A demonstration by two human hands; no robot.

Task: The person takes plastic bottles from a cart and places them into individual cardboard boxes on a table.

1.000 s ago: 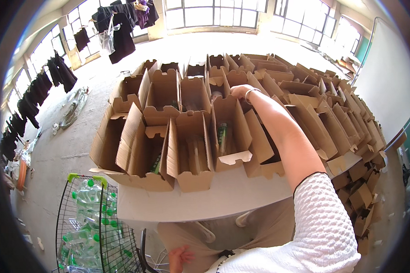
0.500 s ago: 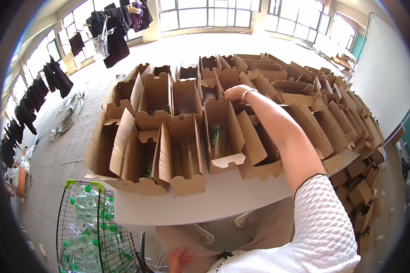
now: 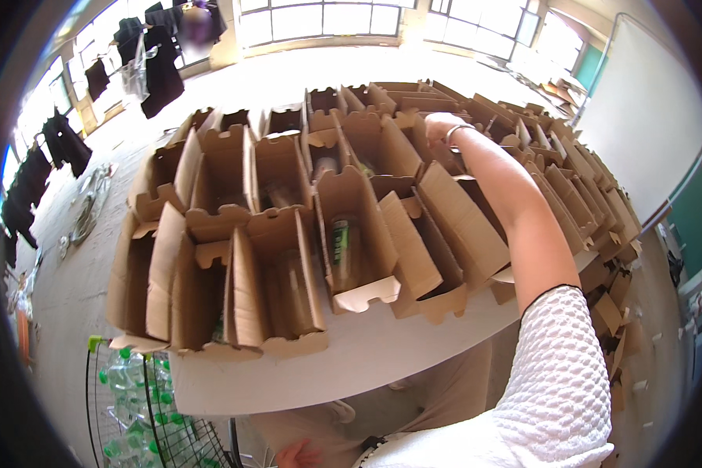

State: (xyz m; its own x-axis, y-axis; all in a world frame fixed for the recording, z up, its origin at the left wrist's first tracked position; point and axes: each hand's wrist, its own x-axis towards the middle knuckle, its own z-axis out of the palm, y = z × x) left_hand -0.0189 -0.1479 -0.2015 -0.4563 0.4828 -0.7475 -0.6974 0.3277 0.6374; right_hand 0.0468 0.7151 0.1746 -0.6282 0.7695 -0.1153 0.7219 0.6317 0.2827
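Over the far rows of open brown cardboard boxes [image 3: 343, 226], the right hand [image 3: 438, 125] reaches down into one, fingers curled; whether it grips anything I cannot tell. Nearer than that hand, several boxes on the white table [image 3: 366, 351] already hold clear plastic bottles [image 3: 342, 246], others look empty. Low by the wire basket of bottles [image 3: 132, 405], the left hand [image 3: 296, 452] shows only partly, its state unclear.

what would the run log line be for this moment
right hand: reaching into far open cardboard boxes | left hand: low by wire basket of bottles | table: rows of open boxes
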